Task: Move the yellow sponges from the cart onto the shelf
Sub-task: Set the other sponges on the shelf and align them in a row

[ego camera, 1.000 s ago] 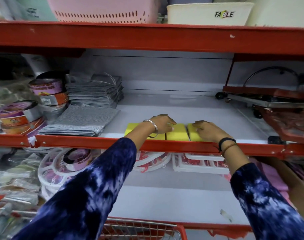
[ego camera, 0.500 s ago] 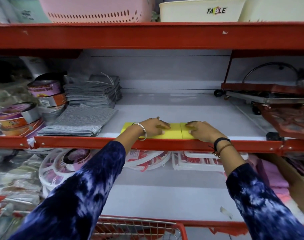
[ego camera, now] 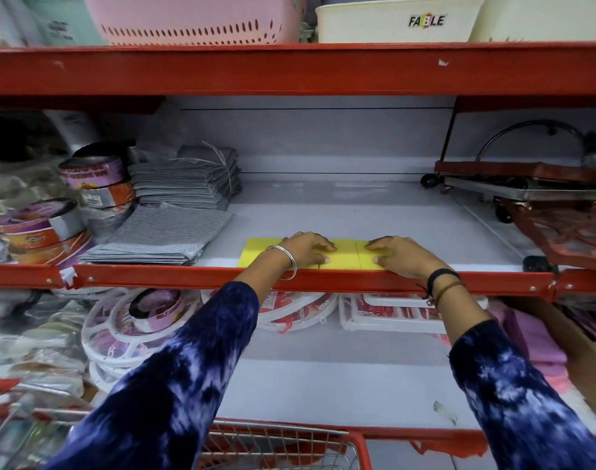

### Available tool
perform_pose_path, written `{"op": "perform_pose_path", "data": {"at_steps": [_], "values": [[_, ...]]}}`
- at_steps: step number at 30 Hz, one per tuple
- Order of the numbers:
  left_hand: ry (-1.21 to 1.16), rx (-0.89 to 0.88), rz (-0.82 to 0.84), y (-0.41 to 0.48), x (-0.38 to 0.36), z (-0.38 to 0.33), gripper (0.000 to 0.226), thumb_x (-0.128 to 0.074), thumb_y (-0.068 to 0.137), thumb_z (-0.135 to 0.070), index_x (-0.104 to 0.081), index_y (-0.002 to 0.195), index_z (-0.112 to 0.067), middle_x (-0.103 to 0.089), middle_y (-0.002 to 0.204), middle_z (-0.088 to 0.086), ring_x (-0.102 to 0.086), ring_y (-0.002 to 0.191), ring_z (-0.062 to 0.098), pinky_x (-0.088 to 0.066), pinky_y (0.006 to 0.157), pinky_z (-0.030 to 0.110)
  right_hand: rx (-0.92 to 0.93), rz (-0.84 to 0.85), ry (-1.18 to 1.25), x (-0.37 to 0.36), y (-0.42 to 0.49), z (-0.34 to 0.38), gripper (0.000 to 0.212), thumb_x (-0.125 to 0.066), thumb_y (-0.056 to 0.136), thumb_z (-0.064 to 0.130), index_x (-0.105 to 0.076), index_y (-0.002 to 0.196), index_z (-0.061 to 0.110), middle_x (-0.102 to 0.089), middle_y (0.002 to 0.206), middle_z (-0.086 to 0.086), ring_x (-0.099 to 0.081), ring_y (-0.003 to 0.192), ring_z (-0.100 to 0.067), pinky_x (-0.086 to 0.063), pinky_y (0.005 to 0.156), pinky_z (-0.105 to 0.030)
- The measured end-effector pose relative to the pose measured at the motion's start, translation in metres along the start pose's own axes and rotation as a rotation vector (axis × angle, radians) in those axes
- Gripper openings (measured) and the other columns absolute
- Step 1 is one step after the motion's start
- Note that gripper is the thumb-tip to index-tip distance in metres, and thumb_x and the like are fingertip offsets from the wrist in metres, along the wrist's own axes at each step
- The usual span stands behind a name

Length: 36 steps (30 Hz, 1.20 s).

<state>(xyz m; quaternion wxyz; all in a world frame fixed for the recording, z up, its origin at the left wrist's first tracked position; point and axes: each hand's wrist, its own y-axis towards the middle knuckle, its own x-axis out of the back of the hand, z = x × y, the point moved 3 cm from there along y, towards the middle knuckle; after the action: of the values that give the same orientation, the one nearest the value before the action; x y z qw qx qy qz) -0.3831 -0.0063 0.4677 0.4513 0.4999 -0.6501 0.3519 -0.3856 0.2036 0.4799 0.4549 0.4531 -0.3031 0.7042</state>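
Three yellow sponges lie side by side in a tight row at the front edge of the white middle shelf (ego camera: 374, 215). The left sponge (ego camera: 258, 250) is mostly uncovered. My left hand (ego camera: 305, 251) rests over its right end and the middle sponge (ego camera: 344, 254), fingers on top, thumb at the front face. My right hand (ego camera: 396, 256) lies the same way on the right sponge (ego camera: 365, 259), covering most of it. The red wire cart (ego camera: 283, 442) shows at the bottom edge; I cannot see its contents.
Grey folded cloths (ego camera: 161, 235) and tape rolls (ego camera: 93, 178) fill the shelf's left side. Wheeled red trolleys (ego camera: 544, 195) crowd the right. The red shelf lip (ego camera: 154, 279) runs under my wrists. White round racks (ego camera: 134, 320) sit on the shelf below, baskets (ego camera: 195, 18) above.
The gaps between the sponges have closed: both hands slid inward and slightly left, pushing the three sponges into one touching row.
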Motion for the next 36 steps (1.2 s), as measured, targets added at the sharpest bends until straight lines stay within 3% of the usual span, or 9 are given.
{"op": "perform_pose_path", "data": {"at_steps": [8, 12, 15, 18, 24, 36], "values": [[-0.015, -0.026, 0.003, 0.000, 0.000, -0.005, 0.036, -0.062, 0.089, -0.026, -0.060, 0.124, -0.022, -0.053, 0.140, 0.001, -0.045, 0.130, 0.025, -0.035, 0.112, 0.047, -0.026, -0.058, 0.062, -0.004, 0.003, 0.001, 0.039, -0.057, 0.091, 0.016, -0.057, 0.130, 0.018, -0.052, 0.142, -0.003, -0.035, 0.137, -0.029, -0.029, 0.117, -0.041], [-0.012, -0.059, 0.012, -0.008, 0.010, -0.005, 0.039, -0.049, 0.097, -0.026, -0.050, 0.135, -0.018, -0.043, 0.149, 0.002, -0.027, 0.144, 0.025, -0.021, 0.120, 0.044, -0.027, -0.066, 0.056, -0.006, -0.002, 0.002, 0.039, -0.053, 0.094, 0.019, -0.055, 0.132, 0.018, -0.050, 0.145, -0.002, -0.036, 0.138, -0.030, -0.027, 0.118, -0.041], [0.000, 0.061, -0.041, -0.019, 0.027, 0.014, 0.042, -0.045, 0.098, -0.030, -0.044, 0.139, -0.027, -0.030, 0.156, -0.005, -0.007, 0.149, 0.024, -0.010, 0.119, 0.058, -0.037, -0.059, 0.009, -0.006, -0.006, 0.002, 0.040, -0.050, 0.095, 0.032, -0.053, 0.134, 0.023, -0.047, 0.148, 0.001, -0.038, 0.138, -0.027, -0.030, 0.116, -0.046], [0.176, 0.177, 0.072, -0.033, 0.035, 0.031, 0.049, -0.045, 0.097, -0.031, -0.034, 0.145, -0.026, -0.022, 0.159, -0.001, -0.007, 0.149, 0.021, 0.002, 0.122, 0.050, -0.057, -0.060, 0.037, -0.006, -0.007, 0.007, 0.048, -0.047, 0.093, 0.046, -0.055, 0.133, 0.020, -0.045, 0.149, 0.000, -0.040, 0.137, -0.026, -0.030, 0.117, -0.043], [0.186, 0.232, 0.080, -0.042, 0.031, 0.041, 0.058, -0.048, 0.095, -0.041, -0.031, 0.147, -0.024, -0.027, 0.157, 0.005, -0.027, 0.144, 0.027, -0.022, 0.120, 0.040, -0.110, -0.071, 0.050, -0.012, -0.003, 0.015, 0.063, -0.060, 0.085, 0.051, -0.049, 0.137, 0.016, -0.045, 0.149, -0.005, -0.038, 0.138, -0.028, -0.032, 0.113, -0.041], [0.225, 0.277, 0.114, -0.042, 0.025, 0.037, 0.058, -0.044, 0.097, -0.042, -0.024, 0.149, -0.025, -0.017, 0.160, 0.008, -0.021, 0.145, 0.033, -0.018, 0.121, 0.045, -0.108, -0.023, -0.064, -0.016, -0.004, 0.029, 0.056, -0.052, 0.094, 0.040, -0.044, 0.141, 0.012, -0.030, 0.157, -0.006, -0.031, 0.142, -0.029, -0.025, 0.117, -0.037]]}}
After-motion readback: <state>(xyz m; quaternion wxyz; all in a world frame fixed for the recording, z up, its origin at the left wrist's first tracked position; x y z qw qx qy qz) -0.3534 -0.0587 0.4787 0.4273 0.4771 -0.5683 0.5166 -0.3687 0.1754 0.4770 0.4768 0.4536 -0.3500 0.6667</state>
